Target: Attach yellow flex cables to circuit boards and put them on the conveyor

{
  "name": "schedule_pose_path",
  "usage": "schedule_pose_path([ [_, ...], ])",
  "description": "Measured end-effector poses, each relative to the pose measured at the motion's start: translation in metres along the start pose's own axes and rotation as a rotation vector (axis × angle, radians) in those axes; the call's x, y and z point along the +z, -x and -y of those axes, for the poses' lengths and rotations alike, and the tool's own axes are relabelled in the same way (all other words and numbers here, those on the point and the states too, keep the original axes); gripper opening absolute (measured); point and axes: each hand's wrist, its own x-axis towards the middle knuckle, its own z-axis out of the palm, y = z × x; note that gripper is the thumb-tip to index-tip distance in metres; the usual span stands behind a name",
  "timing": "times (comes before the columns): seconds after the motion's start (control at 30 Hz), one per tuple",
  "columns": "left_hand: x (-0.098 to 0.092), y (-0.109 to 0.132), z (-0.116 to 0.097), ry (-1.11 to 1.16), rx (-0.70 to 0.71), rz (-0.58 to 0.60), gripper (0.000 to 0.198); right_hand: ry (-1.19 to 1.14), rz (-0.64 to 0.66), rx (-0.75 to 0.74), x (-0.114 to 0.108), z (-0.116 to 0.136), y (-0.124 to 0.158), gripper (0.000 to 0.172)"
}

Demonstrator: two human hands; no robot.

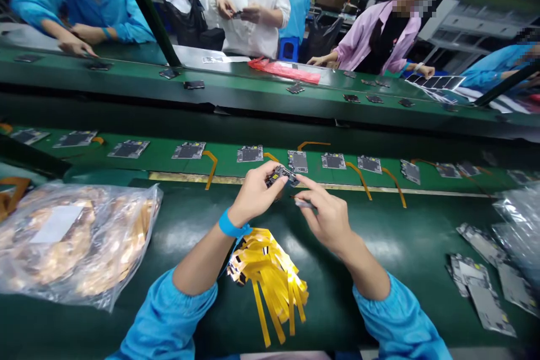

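A small dark circuit board [279,174] is pinched in my left hand [255,194], held up over the green work surface [189,270]. My right hand [327,215] is beside it, its index fingertip at the board's right edge. Between the thumb and curled fingers of that hand is a small, slim greyish thing [302,203]; its kind is not clear. Below my hands lies a loose pile of yellow-orange flex cables [274,275], spread toward me. A blue band [232,225] is round my left wrist.
Circuit boards, several with orange flex cables, line the green belt [160,164] ahead. At left lies a clear bag of copper-coloured cables [80,242]; at right are loose boards [481,287] and clear plastic [518,225]. Co-workers [247,5] work across a second belt [236,93].
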Motion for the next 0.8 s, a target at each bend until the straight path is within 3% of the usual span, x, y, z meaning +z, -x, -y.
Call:
schedule_pose_path([
  [0.17,-0.0004,0.0008,0.0047,0.081,-0.057,0.014,0.015,0.03,0.069,-0.086,0.0028,0.0052,0.0033,0.025],
  [0.43,-0.0007,0.0002,0.0002,-0.05,0.01,0.005,0.015,0.038,0.088,0.076,-0.0051,0.0059,0.0003,0.025],
  [0.6,-0.0008,0.0008,0.0028,-0.121,0.019,-0.016,0.018,-0.087,0.119,0.029,0.0007,0.0062,0.0019,0.022],
  [0.8,-0.002,0.0012,0.0021,-0.144,0.064,-0.009,0.019,-0.146,0.019,0.058,-0.0037,0.004,0.0005,0.026],
])
